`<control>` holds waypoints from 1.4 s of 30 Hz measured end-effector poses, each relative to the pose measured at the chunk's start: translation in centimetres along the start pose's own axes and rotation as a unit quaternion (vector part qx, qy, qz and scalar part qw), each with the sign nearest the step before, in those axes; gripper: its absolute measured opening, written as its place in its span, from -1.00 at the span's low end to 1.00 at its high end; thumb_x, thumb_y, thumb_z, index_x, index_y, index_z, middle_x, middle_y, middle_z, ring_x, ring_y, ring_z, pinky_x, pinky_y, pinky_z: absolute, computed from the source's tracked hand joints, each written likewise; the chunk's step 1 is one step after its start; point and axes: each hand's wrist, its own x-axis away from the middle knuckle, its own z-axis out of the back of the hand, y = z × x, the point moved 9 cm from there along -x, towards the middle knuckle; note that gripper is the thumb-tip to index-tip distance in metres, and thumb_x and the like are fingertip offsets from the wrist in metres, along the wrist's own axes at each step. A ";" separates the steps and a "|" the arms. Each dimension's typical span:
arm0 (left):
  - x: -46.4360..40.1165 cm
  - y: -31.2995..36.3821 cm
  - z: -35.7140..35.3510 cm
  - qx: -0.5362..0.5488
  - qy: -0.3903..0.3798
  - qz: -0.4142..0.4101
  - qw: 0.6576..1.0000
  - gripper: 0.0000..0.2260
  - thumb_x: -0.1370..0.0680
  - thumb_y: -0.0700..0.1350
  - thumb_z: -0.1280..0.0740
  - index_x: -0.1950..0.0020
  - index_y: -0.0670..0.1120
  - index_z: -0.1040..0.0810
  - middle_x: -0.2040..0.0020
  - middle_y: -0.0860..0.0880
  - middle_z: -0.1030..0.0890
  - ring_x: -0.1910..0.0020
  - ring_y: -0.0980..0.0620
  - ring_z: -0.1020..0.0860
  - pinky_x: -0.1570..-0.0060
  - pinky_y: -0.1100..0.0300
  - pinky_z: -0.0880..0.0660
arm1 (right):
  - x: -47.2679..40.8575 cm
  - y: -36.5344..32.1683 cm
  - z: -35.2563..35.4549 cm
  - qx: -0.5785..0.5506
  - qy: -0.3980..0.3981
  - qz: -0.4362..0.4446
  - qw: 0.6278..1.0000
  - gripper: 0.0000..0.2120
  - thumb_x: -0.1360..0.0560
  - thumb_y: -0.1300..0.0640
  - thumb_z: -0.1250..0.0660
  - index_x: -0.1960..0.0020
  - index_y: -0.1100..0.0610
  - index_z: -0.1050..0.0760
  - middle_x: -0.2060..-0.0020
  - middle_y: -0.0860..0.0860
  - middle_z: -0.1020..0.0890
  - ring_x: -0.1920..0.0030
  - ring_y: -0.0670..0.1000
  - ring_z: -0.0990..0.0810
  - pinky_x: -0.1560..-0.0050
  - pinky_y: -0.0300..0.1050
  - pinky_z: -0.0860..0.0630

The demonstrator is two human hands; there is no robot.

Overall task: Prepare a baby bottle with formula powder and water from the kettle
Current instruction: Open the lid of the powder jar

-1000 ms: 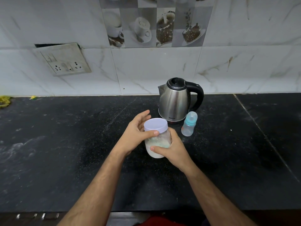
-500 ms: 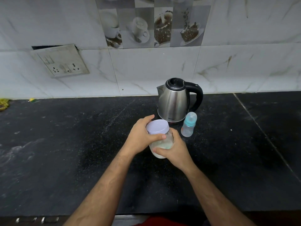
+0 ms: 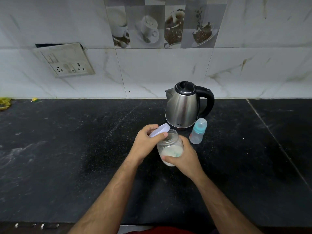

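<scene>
At the far left edge of the dark worktop [image 3: 67, 157] lies a small yellow scrap [image 3: 5, 103], and a switch plate [image 3: 65, 59] hangs askew on the tiled wall above the back edge.

Toward the middle of the worktop, the left hand [image 3: 145, 144] has its fingers and thumb curled round the rim of a pale lid [image 3: 159, 130], which is tilted up and off the mouth of the jar [image 3: 170, 149]; its left side is low in the grip, its right side raised over the opening. The jar is clear, upright, with white powder [image 3: 171, 152] in its lower part. The right hand [image 3: 184, 158] wraps round the jar's body from the right and front, steadying it.

Just behind the jar, nearer the back edge, stands the steel kettle [image 3: 183, 107], lid closed, black handle pointing right. Just beside the kettle's base, on its right, is the baby bottle [image 3: 198, 133], upright with its cap on, touching neither hand.

As I read it, the opening of the powder jar is all but finished and the lid wants setting down next. The bottle lies to the right of the jar and slightly behind it, long axis vertical, so the right hand is the nearer one; it is occupied with the jar, though, and the bottle is capped, so it must be opened before any powder goes in.
</scene>
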 end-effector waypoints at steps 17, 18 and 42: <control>-4.2 -9.5 8.3 -0.028 0.143 0.109 0.983 -0.69 -0.52 0.15 -0.40 -0.06 -0.07 -0.59 -0.05 -0.01 -0.64 0.04 0.03 -0.60 0.08 0.16 -0.51 | -2.9 1.6 0.0 -0.006 0.010 -0.020 1.000 -0.24 -0.18 0.04 -0.64 -0.27 -0.09 -0.35 -0.13 -0.18 -0.54 -0.16 -0.09 -0.53 -0.11 -0.18 -0.45; -4.5 -10.3 8.4 0.014 0.139 0.139 0.980 -0.69 -0.55 0.17 -0.36 -0.02 -0.09 -0.59 -0.05 -0.05 -0.64 0.06 0.00 -0.60 0.09 0.14 -0.51 | -3.1 1.7 -0.2 -0.008 0.008 -0.022 1.000 -0.24 -0.18 0.03 -0.64 -0.28 -0.09 -0.35 -0.13 -0.18 -0.54 -0.16 -0.09 -0.53 -0.13 -0.18 -0.45; -6.2 -14.9 13.9 -0.176 0.197 0.236 0.935 -0.84 -0.48 -0.10 -0.48 0.05 -0.15 -0.59 0.35 -0.08 -0.68 0.44 0.02 -0.64 0.37 0.22 -0.51 | -3.6 1.5 -1.6 -0.009 0.002 -0.009 1.000 -0.23 -0.10 -0.10 -0.59 -0.24 -0.15 -0.36 -0.19 -0.12 -0.54 -0.18 -0.10 -0.53 -0.22 -0.04 -0.52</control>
